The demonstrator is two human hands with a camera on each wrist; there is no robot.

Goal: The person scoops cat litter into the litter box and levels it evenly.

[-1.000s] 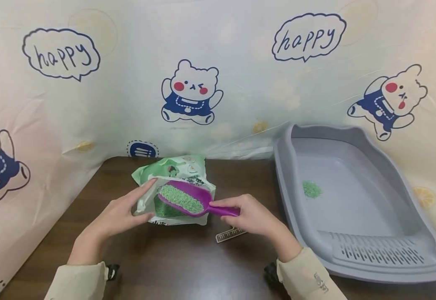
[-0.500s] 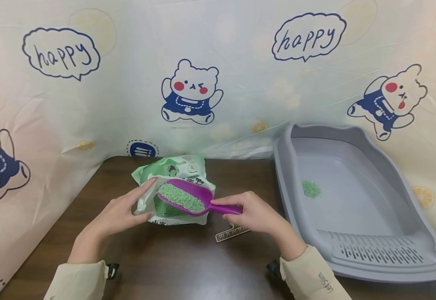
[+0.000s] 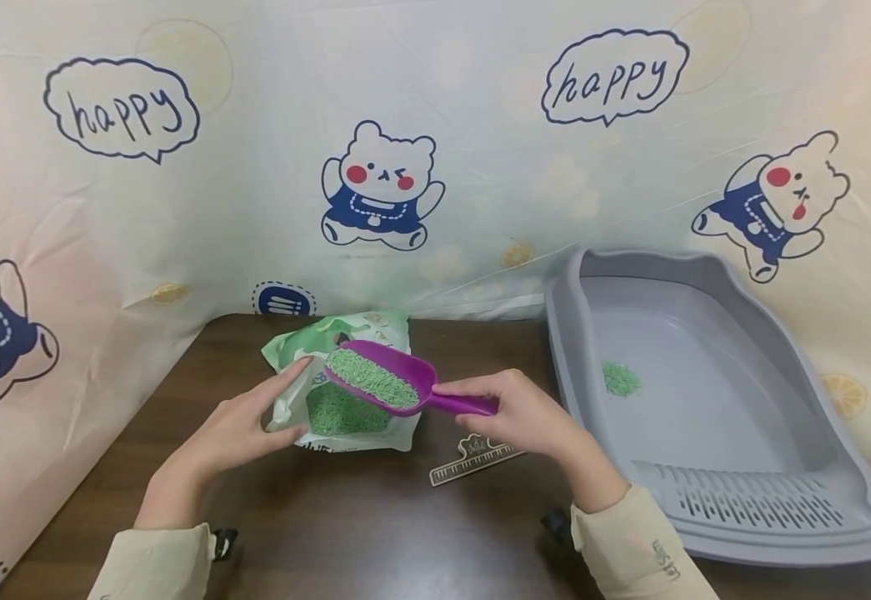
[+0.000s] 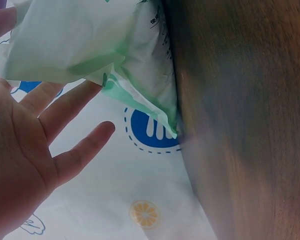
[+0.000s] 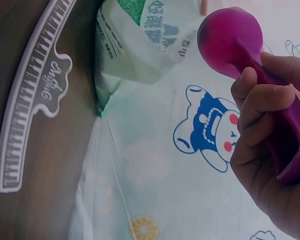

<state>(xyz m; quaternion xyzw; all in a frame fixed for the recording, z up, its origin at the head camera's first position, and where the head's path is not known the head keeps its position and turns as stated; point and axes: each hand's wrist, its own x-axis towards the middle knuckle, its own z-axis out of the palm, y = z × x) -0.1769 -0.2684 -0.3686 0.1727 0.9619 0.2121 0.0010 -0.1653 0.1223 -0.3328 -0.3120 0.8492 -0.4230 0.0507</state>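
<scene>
My right hand (image 3: pixel 531 417) grips the handle of a purple scoop (image 3: pixel 414 368), level and heaped with green pellet litter (image 3: pixel 372 379). The scoop's bowl hovers over the mouth of a white-and-green litter bag (image 3: pixel 403 432), which holds more green pellets (image 3: pixel 341 410). On the bag's left side, my left hand (image 3: pixel 236 425) touches the mouth's edge, thumb low and index finger high. In the left wrist view, the fingers (image 4: pixel 72 112) are spread and fairly straight alongside the bag (image 4: pixel 85 40). The right wrist view shows curled fingers (image 5: pixel 262 107) around the scoop handle (image 5: pixel 285 120).
A large grey litter box (image 3: pixel 566 367) stands on the right, with a small patch of green pellets (image 3: pixel 621 379) inside and a slotted front ledge. A piano-key-patterned strip (image 3: pixel 473 461) lies on the dark wooden table (image 3: pixel 375 525). A printed cloth (image 3: pixel 480 167) hangs behind.
My right hand has lifted the loaded scoop up and to the right, uncovering more pellets in the bag and more of the patterned strip. My left hand has stayed at the bag.
</scene>
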